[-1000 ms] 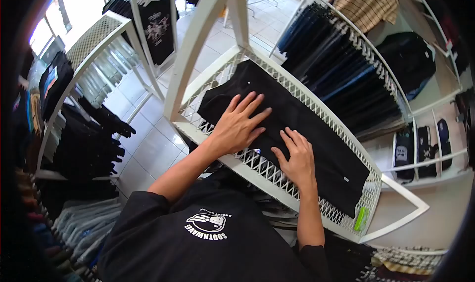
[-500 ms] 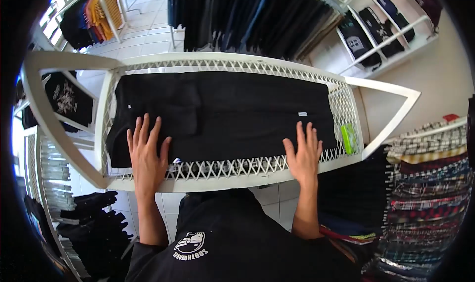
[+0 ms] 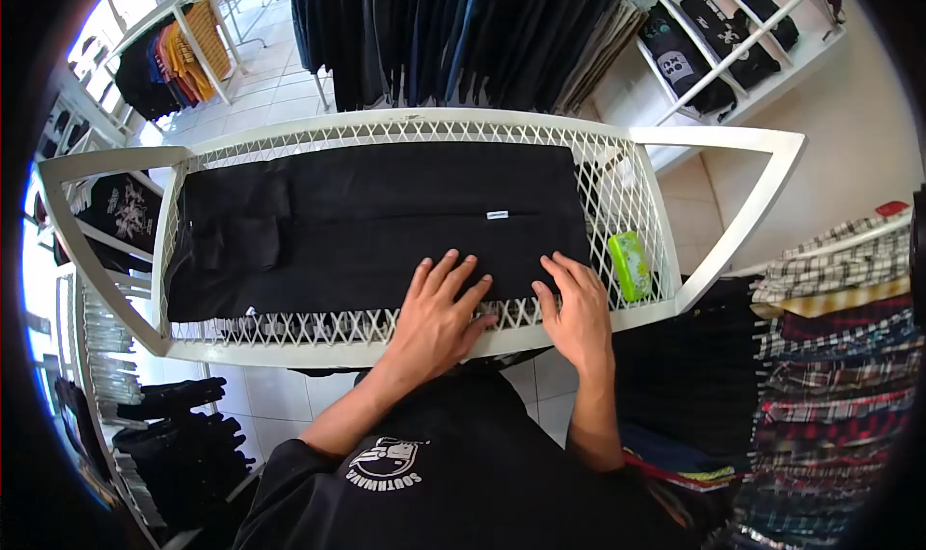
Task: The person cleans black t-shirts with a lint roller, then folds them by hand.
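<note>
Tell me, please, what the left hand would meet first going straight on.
The left hand would probably meet the small white label on the black garment first, though depth is unclear and it might pass above.

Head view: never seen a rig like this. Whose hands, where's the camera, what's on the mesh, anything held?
There is no machine here: these are a person's own bare hands. The only camera is worn on the head, looking forward and down, so the person's black shirt shows at the bottom.

In front is a white rack with a mesh top. On it lies a folded black cloth, spread flat, with a small white label. Beside its right end is a green packet. Beyond the rack hang dark clothes.

The left hand and right hand are open, fingers over the cloth's near edge, towards its right end. Neither visibly grips anything.
</note>
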The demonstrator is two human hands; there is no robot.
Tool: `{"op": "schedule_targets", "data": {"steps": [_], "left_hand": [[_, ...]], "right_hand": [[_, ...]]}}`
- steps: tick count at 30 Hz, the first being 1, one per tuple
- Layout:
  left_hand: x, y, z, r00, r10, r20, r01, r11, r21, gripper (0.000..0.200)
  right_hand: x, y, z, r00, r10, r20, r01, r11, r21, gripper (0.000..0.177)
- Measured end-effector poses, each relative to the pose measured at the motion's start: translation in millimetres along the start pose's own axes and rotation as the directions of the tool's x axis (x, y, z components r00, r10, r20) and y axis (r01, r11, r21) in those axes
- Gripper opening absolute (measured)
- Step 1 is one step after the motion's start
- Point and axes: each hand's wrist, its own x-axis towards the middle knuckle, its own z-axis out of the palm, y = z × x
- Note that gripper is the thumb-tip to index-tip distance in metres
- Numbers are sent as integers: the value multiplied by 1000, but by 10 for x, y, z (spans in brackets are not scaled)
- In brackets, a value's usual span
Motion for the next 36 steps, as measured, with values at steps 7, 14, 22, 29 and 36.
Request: {"op": "schedule_targets", "data": {"steps": [7,14,22,29,36], "left_hand": [[416,639,636,996,83,45,-84,996,21,50],[622,949,1042,997,33,-70,-26,994,104,40],[716,993,1138,984,17,-176,0,995,98,12],[560,840,395,729,-544,-416,127,705,-698,12],[34,24,-397,483,-719,-501,-92,527,-845,13]], "right_hand": [[897,588,-464,986,-131,104,104,967,232,25],[2010,1090,239,955,-222,197,214,975,61,28],[2339,1310,461,911,-273,310,234,960,157,29],[2696,759,-62,793,-247,557,-200,758,621,22],[2965,-502,93,660,-490,570,-486,301,821,24]]}}
